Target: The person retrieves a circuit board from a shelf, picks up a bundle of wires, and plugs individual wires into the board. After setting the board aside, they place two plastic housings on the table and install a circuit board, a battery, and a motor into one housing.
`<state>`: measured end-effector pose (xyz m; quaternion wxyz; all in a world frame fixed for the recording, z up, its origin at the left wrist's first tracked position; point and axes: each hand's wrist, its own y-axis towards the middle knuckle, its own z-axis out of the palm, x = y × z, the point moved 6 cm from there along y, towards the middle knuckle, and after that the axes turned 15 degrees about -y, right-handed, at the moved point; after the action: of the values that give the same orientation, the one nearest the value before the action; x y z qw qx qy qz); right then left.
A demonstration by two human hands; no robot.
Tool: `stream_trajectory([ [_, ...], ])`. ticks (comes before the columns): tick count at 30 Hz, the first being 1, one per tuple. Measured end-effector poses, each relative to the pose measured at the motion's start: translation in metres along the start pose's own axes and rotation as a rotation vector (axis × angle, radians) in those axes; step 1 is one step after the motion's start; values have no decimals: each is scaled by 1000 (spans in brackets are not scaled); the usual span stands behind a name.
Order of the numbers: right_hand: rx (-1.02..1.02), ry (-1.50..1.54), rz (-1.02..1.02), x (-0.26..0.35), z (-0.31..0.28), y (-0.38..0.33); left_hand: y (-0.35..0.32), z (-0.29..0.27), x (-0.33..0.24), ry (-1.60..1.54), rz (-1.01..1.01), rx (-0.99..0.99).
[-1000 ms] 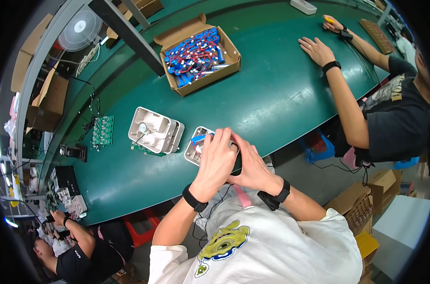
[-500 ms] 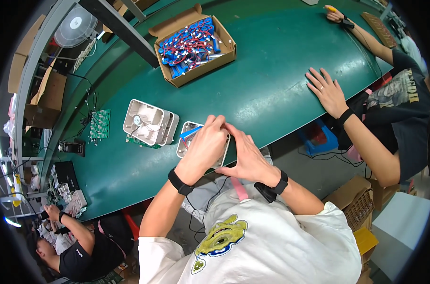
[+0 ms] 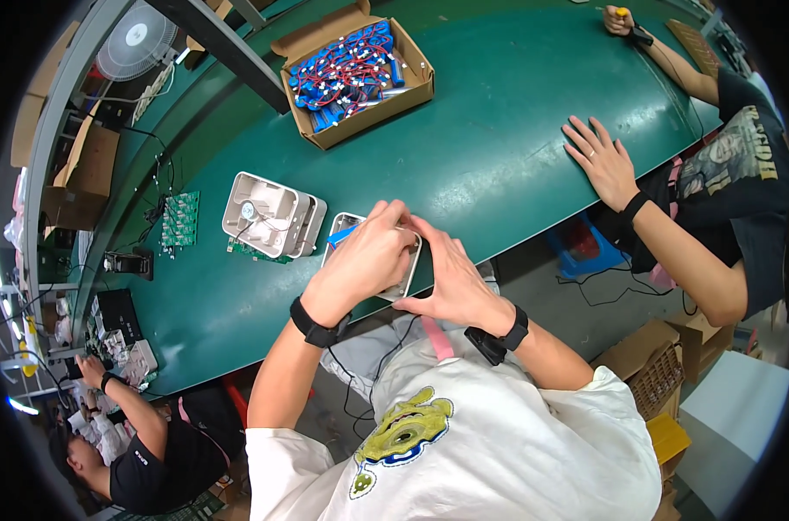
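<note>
A small white plastic housing (image 3: pixel 405 287) lies at the table's near edge, under both of my hands. My left hand (image 3: pixel 367 257) reaches into it from above with bent fingers pressed together. What those fingertips hold is hidden. My right hand (image 3: pixel 457 280) clasps the housing's right side, thumb at the near end and fingers at the far end. A blue battery (image 3: pixel 341 235) sticks out past the housing's left rim, beside my left hand. Left of it stand nested white housings (image 3: pixel 269 215), the top one with a round speaker-like part and thin wires inside.
An open cardboard box (image 3: pixel 368 117) of blue batteries with red wires stands farther back. Green circuit boards (image 3: pixel 179 219) lie at left. A co-worker's hand (image 3: pixel 601 163) rests flat on the table (image 3: pixel 490 130) at right. Another person (image 3: pixel 143 451) works at lower left.
My left hand has turned slightly, its wrist shifting a little left and its fingers curling more over the housing. The right hand keeps its hold. The whole view has shifted slightly.
</note>
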<state>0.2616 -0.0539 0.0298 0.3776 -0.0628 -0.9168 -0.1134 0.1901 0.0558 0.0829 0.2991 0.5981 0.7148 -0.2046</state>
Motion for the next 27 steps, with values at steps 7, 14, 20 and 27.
stream_trajectory([
  [7, 6, -11, -5, 2, -4, 1, -1, -13, -13, 184, 74, 145],
  [14, 78, -6, -65, -2, -10, 6, 1, -14, -6, 227, 107, 261],
  [20, 89, 28, -60, -4, -9, 6, 5, -17, -2, 160, 109, 298],
  [27, 108, 31, -50, -5, -8, 7, 0, -16, -5, 115, 162, 249],
])
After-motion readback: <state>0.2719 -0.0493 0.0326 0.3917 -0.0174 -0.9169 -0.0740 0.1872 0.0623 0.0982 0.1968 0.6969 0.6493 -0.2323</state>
